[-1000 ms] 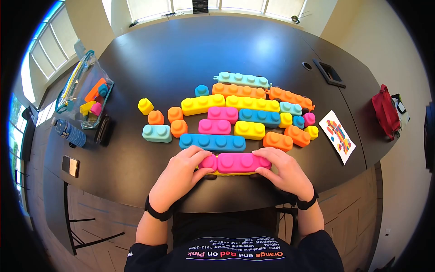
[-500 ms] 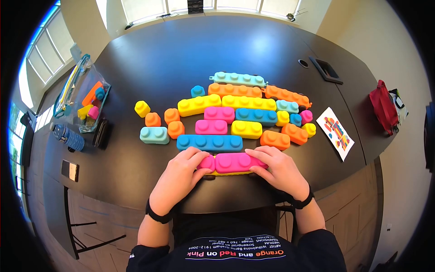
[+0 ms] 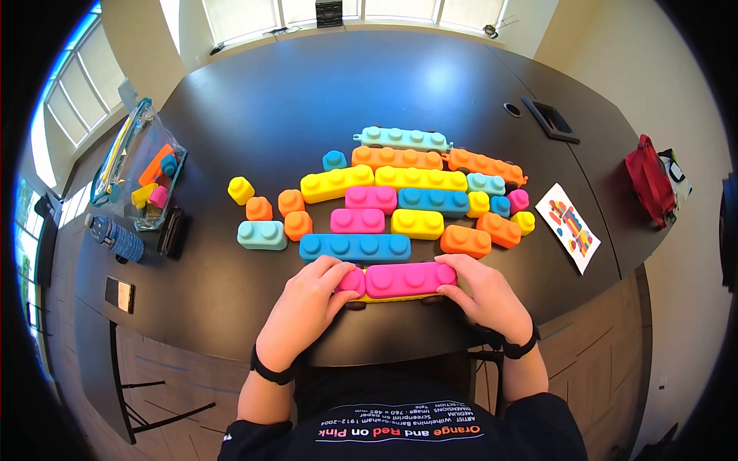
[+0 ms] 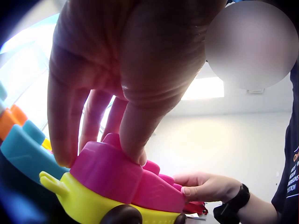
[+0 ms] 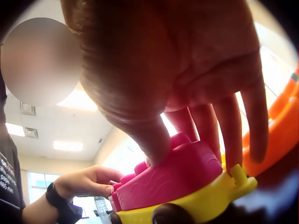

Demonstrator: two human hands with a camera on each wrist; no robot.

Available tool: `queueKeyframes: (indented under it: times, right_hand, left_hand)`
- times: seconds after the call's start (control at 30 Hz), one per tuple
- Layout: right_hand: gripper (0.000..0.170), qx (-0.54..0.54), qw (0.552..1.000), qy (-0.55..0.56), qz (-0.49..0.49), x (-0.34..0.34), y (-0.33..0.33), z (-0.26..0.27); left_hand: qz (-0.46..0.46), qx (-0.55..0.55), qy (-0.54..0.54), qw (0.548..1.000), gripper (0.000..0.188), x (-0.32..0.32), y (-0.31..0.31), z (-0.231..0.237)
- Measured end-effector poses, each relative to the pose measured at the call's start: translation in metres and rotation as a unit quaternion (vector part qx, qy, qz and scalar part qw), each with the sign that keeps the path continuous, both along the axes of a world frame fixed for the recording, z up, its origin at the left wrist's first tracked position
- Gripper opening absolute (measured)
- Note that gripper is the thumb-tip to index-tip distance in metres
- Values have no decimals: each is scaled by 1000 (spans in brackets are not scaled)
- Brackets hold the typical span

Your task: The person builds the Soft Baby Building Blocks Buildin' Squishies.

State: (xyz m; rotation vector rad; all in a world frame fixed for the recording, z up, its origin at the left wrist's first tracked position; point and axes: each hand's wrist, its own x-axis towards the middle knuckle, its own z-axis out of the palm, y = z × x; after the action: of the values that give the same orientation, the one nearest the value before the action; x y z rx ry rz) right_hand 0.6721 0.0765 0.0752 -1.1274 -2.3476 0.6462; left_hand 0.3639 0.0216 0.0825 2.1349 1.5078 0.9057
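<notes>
A yellow wheeled base, with dark wheels and hook-like ends, stands at the table's near edge. On it sit a short one-stud pink block and, to its right, a long pink block with three studs. My left hand pinches the short pink block between thumb and fingers. At the other end, my right hand grips the long pink block, its thumb on the near side and fingers on the far side. Just beyond the base lies a long blue block.
Rows of coloured blocks and orange wheeled bases spread beyond my hands. On the left are a clear bag, a water bottle and a phone. A printed picture sheet and a red bag lie right.
Half a second ago my right fingers reached further in over the long pink block; now they are back at its right end. My left hand keeps its hold on the short pink block.
</notes>
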Motion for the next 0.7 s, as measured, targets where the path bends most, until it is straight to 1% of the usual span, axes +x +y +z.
queueKeyframes:
  times: [0.07,0.13,0.27,0.33,0.4,0.43,0.47,0.5,0.53,0.57,0.6,0.63,0.67,0.7]
  right_hand:
    - [42,-3,1000,2,1,-1,0,1]
    - [44,-36,999,5,-3,-3,-1,3]
    - [44,-24,1000,-7,-10,-8,-5,2]
    - [44,-11,1000,-20,-15,-8,-5,1]
    - [43,8,1000,-21,-13,-7,-5,-2]
    - [42,24,999,-21,-13,-6,-4,-4]
    - [42,25,999,-21,-12,-6,-4,-4]
    - [42,26,999,-22,-12,-6,-3,-5]
    - [42,26,999,-24,-12,-6,-4,-5]
    - [42,26,999,-24,-12,-6,-4,-6]
    - [42,25,999,-26,-9,-7,-4,-6]
    - [42,25,999,-28,-7,-7,-4,-6]
    - [42,26,999,-26,-8,-8,-4,-5]
    - [43,17,1000,-21,-7,-9,-5,-4]
  left_hand:
    - [1,0,0,1000,31,0,0,-1]
    - [1,7,6,1000,31,-2,-1,-2]
    - [3,5,3,1000,32,-5,0,-2]
    - [-30,-14,12,999,35,-13,5,-2]
    - [-48,-66,-53,995,39,-37,16,-4]
    - [11,-27,-14,999,41,-50,23,2]
    - [72,22,-7,997,37,-67,34,5]
    - [122,34,-46,991,30,-86,49,12]
    - [158,67,-25,985,28,-112,64,11]
    - [190,112,34,975,31,-137,82,5]
    - [217,101,87,967,38,-164,98,-7]
    - [213,118,162,956,47,-191,112,-22]
    - [212,120,163,956,47,-201,119,-26]
    - [200,57,150,967,50,-207,126,-28]
